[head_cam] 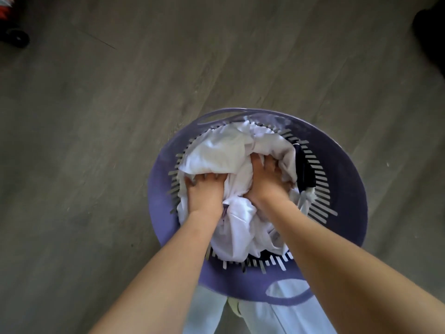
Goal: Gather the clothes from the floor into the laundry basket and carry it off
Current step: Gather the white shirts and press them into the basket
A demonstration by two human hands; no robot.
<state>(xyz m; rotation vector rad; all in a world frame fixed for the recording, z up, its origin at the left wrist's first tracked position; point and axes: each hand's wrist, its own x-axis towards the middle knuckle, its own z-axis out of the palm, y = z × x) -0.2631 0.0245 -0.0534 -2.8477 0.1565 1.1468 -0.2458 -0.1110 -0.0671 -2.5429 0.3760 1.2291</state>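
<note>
Left grip (204,191): we recorded it released, fingers spread and pressed down on the white clothes (216,153), fingertips sunk under a fold.
Right grip (267,179): released likewise, fingers splayed, palm pressed into the same white heap just beside the left grip; we saw nothing clasped in it.
White clothes: we found them crumpled, filling the inside of the laundry basket (349,184), under both grips.
Dark garment (304,169): we noted it wedged between the white heap and the basket's right wall; another dark patch showed at the near edge.
Laundry basket: purple, round, slotted walls, wide rim; it stood on the floor (96,116), with one handle (289,302) nearest us and one at the far side.
Floor: grey wood-grain boards.
Trousers (289,319): pale, ours, visible below the near rim.
Corner items: we logged a red-and-black object (12,20) at far left and a dark shape (431,32) at far right, both too blurred to tell.
</note>
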